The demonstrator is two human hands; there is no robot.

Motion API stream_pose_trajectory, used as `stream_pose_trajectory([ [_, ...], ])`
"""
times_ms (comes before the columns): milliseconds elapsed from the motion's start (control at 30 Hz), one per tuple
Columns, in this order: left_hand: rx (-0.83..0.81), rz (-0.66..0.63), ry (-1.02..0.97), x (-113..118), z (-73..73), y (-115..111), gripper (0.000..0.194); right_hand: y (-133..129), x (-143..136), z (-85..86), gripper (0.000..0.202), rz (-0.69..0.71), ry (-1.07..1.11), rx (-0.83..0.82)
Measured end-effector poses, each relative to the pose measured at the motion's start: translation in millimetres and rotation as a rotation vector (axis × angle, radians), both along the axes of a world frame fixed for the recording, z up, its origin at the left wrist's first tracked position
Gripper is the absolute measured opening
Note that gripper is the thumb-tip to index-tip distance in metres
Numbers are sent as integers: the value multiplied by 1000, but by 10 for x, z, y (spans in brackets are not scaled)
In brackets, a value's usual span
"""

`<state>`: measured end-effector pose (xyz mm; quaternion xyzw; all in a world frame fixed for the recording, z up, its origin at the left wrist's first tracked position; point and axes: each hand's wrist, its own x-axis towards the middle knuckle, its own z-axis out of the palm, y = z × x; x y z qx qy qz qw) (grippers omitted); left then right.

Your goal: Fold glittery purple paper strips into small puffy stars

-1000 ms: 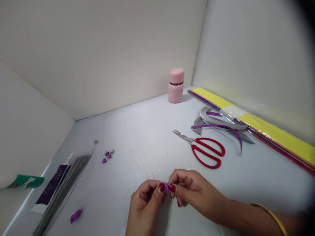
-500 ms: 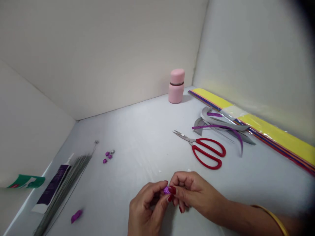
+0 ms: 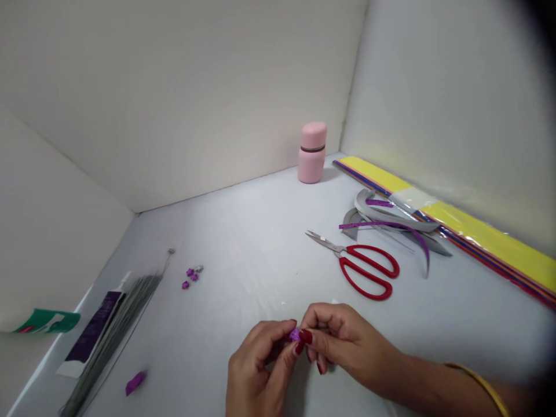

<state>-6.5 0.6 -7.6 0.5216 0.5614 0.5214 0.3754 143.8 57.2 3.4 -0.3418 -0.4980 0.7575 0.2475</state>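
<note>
Close to the front edge, my left hand [image 3: 260, 368] pinches a small glittery purple paper star [image 3: 295, 335] between thumb and index finger. From the other side, the thumb and fingertips of my right hand [image 3: 345, 339] are closed on the same star. Fingers cover much of it, so its full shape is hidden. Several finished-looking small purple stars [image 3: 193, 277] and a silver one [image 3: 199, 268] lie in a cluster on the table to the left. Beyond my right hand rest red-handled scissors [image 3: 343, 251], blades pointing left.
Curled grey and purple paper strips [image 3: 391, 223] lie behind the scissors, beside a long packet of coloured strips [image 3: 452, 217]. A pink flask [image 3: 311, 153] stands at the back. On the left are a wire bundle [image 3: 117, 330], a purple-and-white tube [image 3: 93, 330] and a purple piece [image 3: 135, 383].
Both hands stay in nearly the same place. The fingertips have shifted slightly around the purple star. Nothing else on the table has visibly moved.
</note>
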Motion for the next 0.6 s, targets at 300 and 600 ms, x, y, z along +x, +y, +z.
stream_pose_trajectory([
  [300, 316, -217, 504, -94, -81, -13, 40, 3, -22, -3, 25, -39, -22, -64],
  [600, 190, -145, 286, -17, -43, -14, 30, -8, -4, 14, 30, -8, -40, -36],
])
